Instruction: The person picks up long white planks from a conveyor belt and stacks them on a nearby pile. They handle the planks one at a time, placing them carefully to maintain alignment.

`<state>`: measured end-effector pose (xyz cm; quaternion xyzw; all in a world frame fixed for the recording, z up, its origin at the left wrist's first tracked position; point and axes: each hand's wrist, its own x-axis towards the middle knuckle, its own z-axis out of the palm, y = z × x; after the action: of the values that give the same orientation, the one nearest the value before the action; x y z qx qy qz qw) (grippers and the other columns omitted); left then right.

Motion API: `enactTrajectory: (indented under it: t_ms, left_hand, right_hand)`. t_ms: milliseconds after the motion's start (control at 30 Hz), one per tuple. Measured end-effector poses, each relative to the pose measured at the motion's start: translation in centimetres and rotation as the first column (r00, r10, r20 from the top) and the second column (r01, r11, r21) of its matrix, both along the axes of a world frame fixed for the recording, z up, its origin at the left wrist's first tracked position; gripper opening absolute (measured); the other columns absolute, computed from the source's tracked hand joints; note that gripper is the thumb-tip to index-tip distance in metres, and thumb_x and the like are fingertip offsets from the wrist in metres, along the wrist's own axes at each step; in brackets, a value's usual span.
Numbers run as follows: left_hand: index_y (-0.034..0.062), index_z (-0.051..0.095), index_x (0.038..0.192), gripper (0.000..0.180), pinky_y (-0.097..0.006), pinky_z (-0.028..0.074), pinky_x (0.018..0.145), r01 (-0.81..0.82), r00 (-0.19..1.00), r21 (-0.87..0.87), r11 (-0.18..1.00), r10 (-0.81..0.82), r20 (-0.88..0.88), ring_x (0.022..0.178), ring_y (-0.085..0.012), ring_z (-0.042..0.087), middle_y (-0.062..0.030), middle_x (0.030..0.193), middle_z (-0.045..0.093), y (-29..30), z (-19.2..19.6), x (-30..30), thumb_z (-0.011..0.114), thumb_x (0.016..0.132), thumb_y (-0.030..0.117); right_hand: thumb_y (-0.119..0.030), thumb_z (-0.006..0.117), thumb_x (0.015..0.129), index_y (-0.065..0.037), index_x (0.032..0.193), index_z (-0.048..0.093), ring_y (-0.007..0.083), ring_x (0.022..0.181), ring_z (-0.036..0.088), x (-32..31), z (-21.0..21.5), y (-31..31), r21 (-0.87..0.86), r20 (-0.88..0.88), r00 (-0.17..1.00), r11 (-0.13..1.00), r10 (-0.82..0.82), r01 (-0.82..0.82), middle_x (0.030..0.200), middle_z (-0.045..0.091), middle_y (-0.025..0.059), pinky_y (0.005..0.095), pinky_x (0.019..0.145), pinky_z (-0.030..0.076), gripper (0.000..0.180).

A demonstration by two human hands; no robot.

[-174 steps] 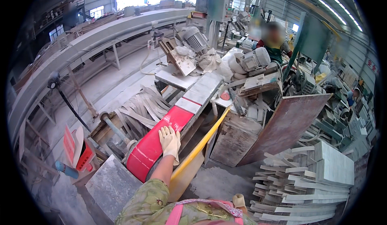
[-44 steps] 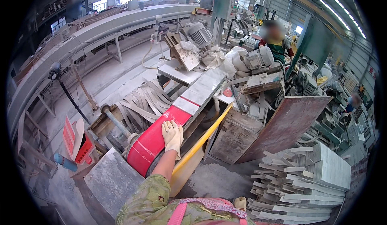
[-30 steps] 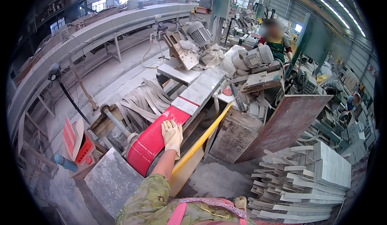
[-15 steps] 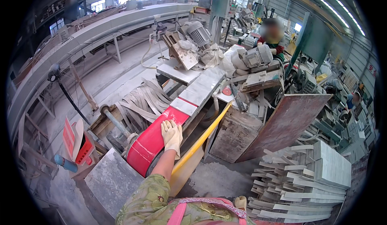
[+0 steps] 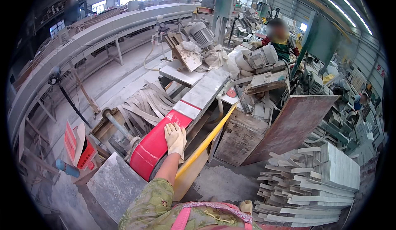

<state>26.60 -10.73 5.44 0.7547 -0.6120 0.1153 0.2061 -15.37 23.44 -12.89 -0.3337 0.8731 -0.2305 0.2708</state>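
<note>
Resting flat and open near the frame's centre, a gloved left hand [image 5: 175, 136] is laid on the red belt [image 5: 154, 147], beside a grey slab [image 5: 186, 109]. The slab's long axis runs up-right toward the saw motor [image 5: 200, 32]. No right hand is seen.

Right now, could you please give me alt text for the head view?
A gloved left hand rests flat on a red belt that carries pale stone slabs toward a dusty machine. Cut stone strips are stacked at right.
</note>
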Motion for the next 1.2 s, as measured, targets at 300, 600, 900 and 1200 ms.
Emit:
enactTrajectory:
  t_ms: [300,600,900,1200]
  left_hand:
    - [-0.0104,0.051,0.138,0.060,-0.052,0.026,0.121,0.000,1.000,-0.004,1.000,0.000,0.002,0.138,-0.0458,0.044,-0.0319,0.138,0.056,-0.2,-0.2,0.1,0.046,0.103,0.038]
    - [-0.0097,0.051,0.140,0.059,-0.051,0.026,0.122,0.001,1.000,0.028,1.000,-0.002,0.012,0.139,-0.0453,0.043,-0.0321,0.140,0.054,0.1,0.3,0.0,0.043,0.104,0.037]
    - [-0.0079,0.054,0.138,0.059,-0.049,0.027,0.121,0.001,0.997,0.002,1.000,-0.001,0.078,0.137,-0.0444,0.046,-0.0312,0.137,0.057,0.1,0.2,0.2,0.042,0.104,0.038]
    - [-0.0092,0.053,0.138,0.058,-0.050,0.028,0.121,0.017,0.999,0.015,1.000,-0.018,0.032,0.138,-0.0452,0.046,-0.0319,0.138,0.056,0.4,0.6,0.1,0.042,0.105,0.037]
  right_hand:
    - [-0.018,0.058,0.081,0.006,0.100,0.069,0.0397,0.091,0.070,0.8,1.4,0.2,-0.070,-0.020,0.999,0.997,-0.027,0.025,0.092,0.071,0.0285,0.0453,0.082,0.054,0.032]
    - [-0.015,0.056,0.082,0.004,0.095,0.069,0.0363,0.087,0.071,1.9,3.7,0.1,-0.127,-0.061,0.997,0.991,-0.055,0.047,0.087,0.071,0.0250,0.0448,0.079,0.054,0.026]
    - [-0.019,0.058,0.082,0.001,0.094,0.069,0.0429,0.094,0.069,0.7,0.0,0.7,-0.135,0.009,0.997,0.988,-0.078,0.078,0.093,0.071,0.0269,0.0468,0.085,0.053,0.026]
    - [-0.018,0.057,0.078,0.005,0.075,0.062,0.0310,0.063,0.062,0.0,-3.1,0.9,-0.225,-0.155,0.987,0.974,-0.031,-0.004,0.065,0.057,0.0252,0.0477,0.063,0.048,0.024]
